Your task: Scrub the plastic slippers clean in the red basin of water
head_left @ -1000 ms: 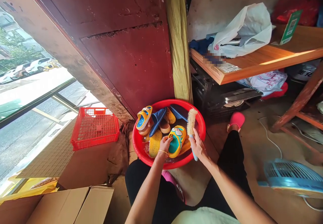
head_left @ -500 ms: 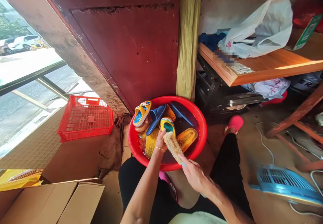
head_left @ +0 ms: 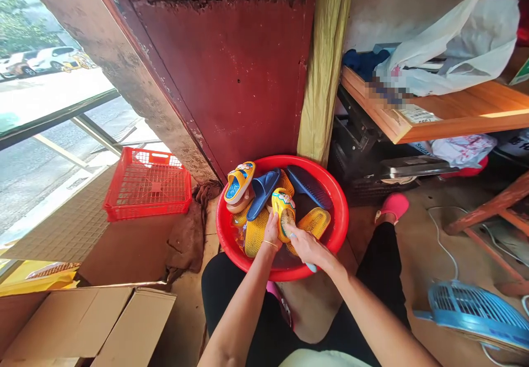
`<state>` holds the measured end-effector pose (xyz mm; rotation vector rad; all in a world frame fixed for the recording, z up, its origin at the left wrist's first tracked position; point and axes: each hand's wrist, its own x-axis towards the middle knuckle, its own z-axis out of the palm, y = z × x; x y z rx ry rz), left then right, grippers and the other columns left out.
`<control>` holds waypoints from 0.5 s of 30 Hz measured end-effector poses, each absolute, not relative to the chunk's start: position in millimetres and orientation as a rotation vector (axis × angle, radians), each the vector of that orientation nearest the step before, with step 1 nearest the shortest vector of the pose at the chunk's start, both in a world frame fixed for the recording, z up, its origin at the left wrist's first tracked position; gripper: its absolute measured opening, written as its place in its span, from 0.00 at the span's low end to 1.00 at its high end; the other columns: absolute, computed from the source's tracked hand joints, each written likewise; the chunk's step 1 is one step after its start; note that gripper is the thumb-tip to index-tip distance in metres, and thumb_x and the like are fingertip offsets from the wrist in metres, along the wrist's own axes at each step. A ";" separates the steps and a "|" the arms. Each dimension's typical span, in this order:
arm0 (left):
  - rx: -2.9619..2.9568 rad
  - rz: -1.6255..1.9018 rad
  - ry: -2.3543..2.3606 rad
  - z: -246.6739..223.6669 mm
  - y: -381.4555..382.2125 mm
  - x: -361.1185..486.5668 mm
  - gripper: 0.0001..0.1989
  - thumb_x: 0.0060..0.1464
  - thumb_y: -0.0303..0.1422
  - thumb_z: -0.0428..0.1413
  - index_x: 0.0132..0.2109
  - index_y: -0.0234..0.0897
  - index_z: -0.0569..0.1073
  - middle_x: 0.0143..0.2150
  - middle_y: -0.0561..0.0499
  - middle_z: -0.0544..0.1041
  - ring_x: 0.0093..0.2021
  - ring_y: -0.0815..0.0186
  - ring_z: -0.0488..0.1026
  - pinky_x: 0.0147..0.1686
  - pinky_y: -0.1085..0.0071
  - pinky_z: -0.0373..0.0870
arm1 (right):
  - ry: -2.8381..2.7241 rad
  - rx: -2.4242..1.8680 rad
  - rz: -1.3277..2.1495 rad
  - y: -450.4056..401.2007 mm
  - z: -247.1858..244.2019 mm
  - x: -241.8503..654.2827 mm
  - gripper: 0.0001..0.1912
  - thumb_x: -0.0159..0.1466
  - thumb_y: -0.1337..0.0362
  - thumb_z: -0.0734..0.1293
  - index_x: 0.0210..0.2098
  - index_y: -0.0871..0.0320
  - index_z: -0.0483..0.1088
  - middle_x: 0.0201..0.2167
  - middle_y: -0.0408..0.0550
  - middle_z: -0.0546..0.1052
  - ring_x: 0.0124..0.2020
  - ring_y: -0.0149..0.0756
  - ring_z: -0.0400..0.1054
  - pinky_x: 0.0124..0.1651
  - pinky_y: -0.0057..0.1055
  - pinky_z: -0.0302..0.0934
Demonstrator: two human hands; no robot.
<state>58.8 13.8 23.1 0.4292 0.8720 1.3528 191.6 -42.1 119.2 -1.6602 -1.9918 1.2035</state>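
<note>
A red plastic basin [head_left: 342,212] sits on the floor between my legs, holding several wet slippers in yellow and navy. My left hand [head_left: 271,232] grips a small yellow slipper [head_left: 283,210] upright near the basin's middle. My right hand [head_left: 306,246] holds a scrubbing brush [head_left: 311,268] with a pale blue handle, its bristles pressed against that slipper and mostly hidden by my fingers. A yellow slipper with a blue insole [head_left: 238,184] rests on the far left rim, beside a navy slide [head_left: 262,193].
A red mesh crate [head_left: 146,185] and a brown rag [head_left: 185,240] lie left of the basin. A cardboard box [head_left: 82,323] is at front left, a blue fan [head_left: 475,314] at right. A maroon metal door [head_left: 223,64] stands behind; a wooden shelf [head_left: 454,111] holds a white plastic bag [head_left: 450,47].
My left hand has lifted the yellow slipper upright. The brush has swung from upright down against it. The view has drifted, so the surroundings sit further left.
</note>
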 end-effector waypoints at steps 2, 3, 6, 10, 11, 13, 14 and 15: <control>0.395 1.365 0.870 21.5 15.7 55.7 0.35 0.49 0.47 0.65 0.62 0.41 0.68 0.53 0.45 0.78 0.50 0.56 0.77 0.51 0.61 0.74 | -2.062 -1.566 1.287 -73.1 120.3 206.0 0.28 0.68 0.65 0.55 0.67 0.50 0.63 0.47 0.48 0.81 0.40 0.37 0.78 0.42 0.28 0.68; 0.377 1.364 0.872 21.1 16.7 54.9 0.35 0.49 0.47 0.64 0.62 0.40 0.68 0.52 0.44 0.78 0.49 0.56 0.77 0.51 0.60 0.74 | -2.085 -1.547 1.349 -87.5 121.0 214.5 0.28 0.68 0.65 0.55 0.67 0.47 0.63 0.48 0.46 0.81 0.39 0.38 0.78 0.41 0.29 0.68; 0.348 1.334 0.883 21.3 17.6 56.1 0.33 0.50 0.47 0.63 0.60 0.38 0.69 0.49 0.45 0.79 0.47 0.55 0.78 0.50 0.59 0.74 | -2.119 -1.556 1.317 -108.8 121.2 231.0 0.28 0.68 0.64 0.56 0.66 0.45 0.64 0.54 0.45 0.78 0.49 0.42 0.76 0.49 0.32 0.67; 0.446 1.200 0.862 23.3 12.0 62.1 0.32 0.50 0.51 0.62 0.55 0.34 0.73 0.48 0.42 0.79 0.49 0.53 0.77 0.50 0.59 0.75 | -2.024 -1.649 1.152 -77.8 118.3 217.0 0.29 0.68 0.66 0.56 0.67 0.50 0.62 0.52 0.49 0.79 0.53 0.42 0.74 0.53 0.34 0.65; 0.490 1.191 0.860 23.5 10.2 62.3 0.31 0.50 0.51 0.62 0.55 0.34 0.73 0.50 0.41 0.79 0.50 0.53 0.77 0.51 0.59 0.75 | -1.986 -1.689 1.099 -66.0 119.0 210.4 0.29 0.68 0.67 0.56 0.67 0.51 0.63 0.54 0.50 0.78 0.54 0.42 0.73 0.55 0.34 0.65; 0.556 1.236 0.885 23.6 7.6 59.8 0.31 0.49 0.49 0.64 0.56 0.36 0.72 0.54 0.42 0.77 0.53 0.54 0.76 0.52 0.60 0.74 | -1.963 -1.712 1.041 -50.0 122.0 199.9 0.28 0.68 0.67 0.56 0.67 0.53 0.63 0.56 0.51 0.77 0.55 0.42 0.72 0.56 0.35 0.64; 0.569 1.264 0.908 23.4 7.0 57.5 0.31 0.49 0.48 0.65 0.56 0.37 0.72 0.56 0.43 0.76 0.54 0.55 0.75 0.53 0.61 0.74 | -1.975 -1.697 1.036 -48.4 123.4 197.0 0.29 0.68 0.67 0.56 0.67 0.52 0.62 0.56 0.51 0.77 0.55 0.41 0.72 0.56 0.35 0.64; 0.569 1.289 0.930 23.2 6.7 54.7 0.31 0.48 0.47 0.65 0.56 0.38 0.72 0.56 0.44 0.76 0.55 0.55 0.75 0.53 0.61 0.73 | -2.002 -1.665 1.047 -51.7 124.1 196.2 0.29 0.67 0.67 0.57 0.67 0.52 0.62 0.55 0.51 0.77 0.54 0.41 0.73 0.55 0.35 0.64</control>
